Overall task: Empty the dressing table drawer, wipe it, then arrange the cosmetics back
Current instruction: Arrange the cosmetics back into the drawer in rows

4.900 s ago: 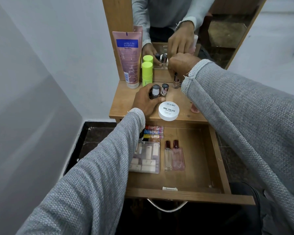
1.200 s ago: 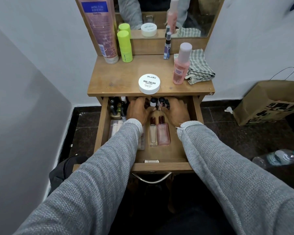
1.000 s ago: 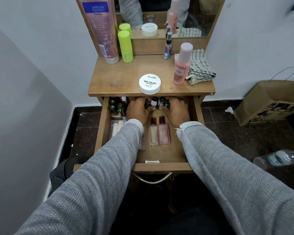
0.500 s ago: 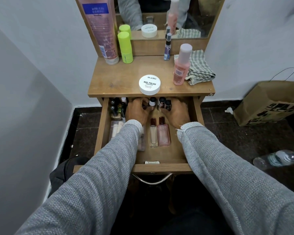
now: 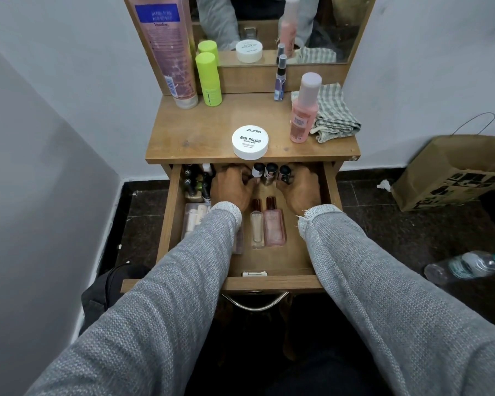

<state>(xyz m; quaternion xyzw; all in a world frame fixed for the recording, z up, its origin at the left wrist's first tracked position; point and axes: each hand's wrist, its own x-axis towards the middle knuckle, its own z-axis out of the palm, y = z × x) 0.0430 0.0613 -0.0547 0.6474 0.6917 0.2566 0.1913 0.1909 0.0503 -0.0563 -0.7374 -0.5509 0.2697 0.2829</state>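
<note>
Both hands deep in the open drawer (image 5: 330,192), left hand (image 5: 232,190) and right hand (image 5: 300,190) curled around three small nail polish bottles (image 5: 270,172) standing at the back, perfume bottles (image 5: 267,224) lying just behind the wrists.

The white round tub (image 5: 250,142), on the tabletop just beyond the two hands, reads "zudio" on its lid, with "NAIL POLISH" in bold beneath and a smaller line that looks like "REMOVER WIPES"; the finest print under that is too small to read. The tall pink tube (image 5: 166,47), standing far beyond the left hand, carries "Vaseline" under a blue panel whose lines are blurred. The pink bottle (image 5: 303,110), beyond the right hand, has a label too blurred to read. The brown paper bag (image 5: 452,172), well off to the right of the right hand, bears large dark lettering that cannot be made out.
</note>
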